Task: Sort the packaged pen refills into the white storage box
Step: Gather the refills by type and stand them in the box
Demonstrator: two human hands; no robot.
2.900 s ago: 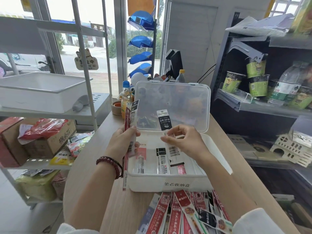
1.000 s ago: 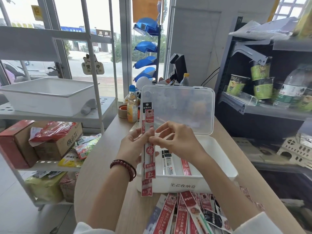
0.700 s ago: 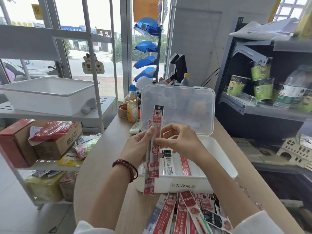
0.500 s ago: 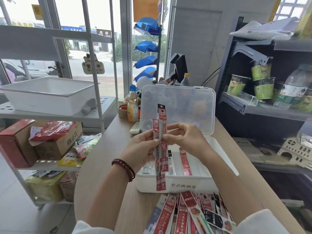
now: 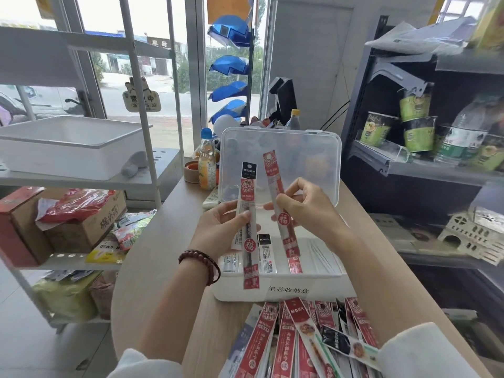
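Above the open white storage box [image 5: 313,291] on the bench [image 5: 152,257], the left hand [image 5: 218,230] pinches a black-topped refill pack [image 5: 247,192] upright between fingers and thumb. The right hand [image 5: 311,214] grips a red-topped refill pack [image 5: 274,184], tilted and just apart from it. Several packs lie inside the box, seemingly in separate slots. A loose refill pile [image 5: 294,339] lies in front.

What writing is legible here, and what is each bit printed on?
"笔芯收纳盒": white storage box front.
"福": black-topped pack in left hand, red pack in right hand.
"M&G": black-topped pack's header.
"营", "中": hanging window sign.
Other print: too small or blurred.
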